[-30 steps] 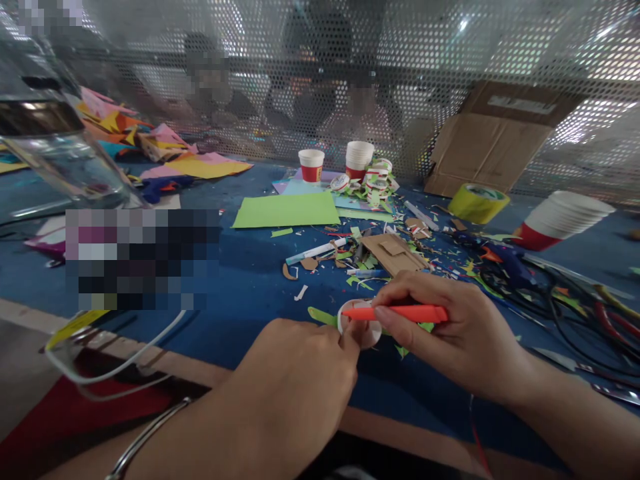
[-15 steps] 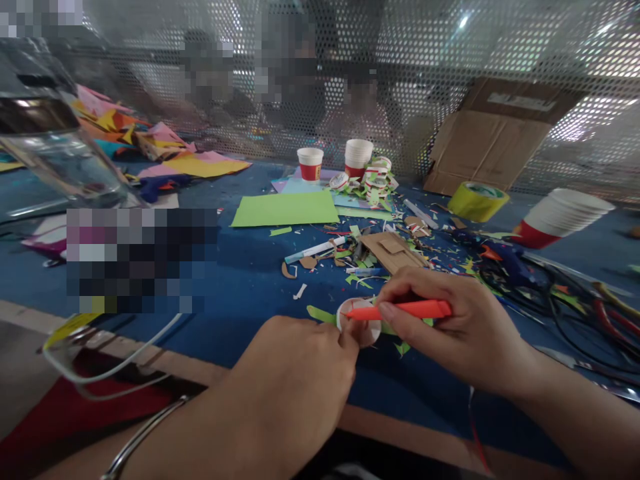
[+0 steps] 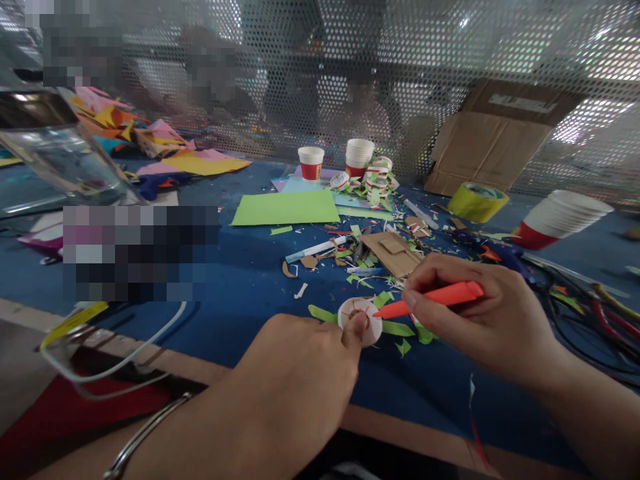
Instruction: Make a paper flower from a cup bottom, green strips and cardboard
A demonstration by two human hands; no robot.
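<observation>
My left hand (image 3: 300,383) lies curled on the blue table near its front edge, and its thumb tip presses down a small white paper disc (image 3: 356,311) marked with red lines. Green paper strips (image 3: 397,328) stick out from under the disc. My right hand (image 3: 480,323) is closed round an orange-red marker (image 3: 434,298). The marker's tip points left and sits at the disc's right edge. A metal bangle (image 3: 145,437) circles my left wrist.
Paper scraps, a cardboard piece (image 3: 393,252) and a white pen (image 3: 315,250) litter the table behind the disc. A green sheet (image 3: 286,208), red-and-white paper cups (image 3: 311,163), a yellow tape roll (image 3: 477,202), a cup stack (image 3: 560,219) and cables (image 3: 575,300) lie beyond. People sit behind a perforated screen.
My right hand has drawn back to the right with the marker, uncovering the disc and its red lines. My left hand keeps pressing the disc in place.
</observation>
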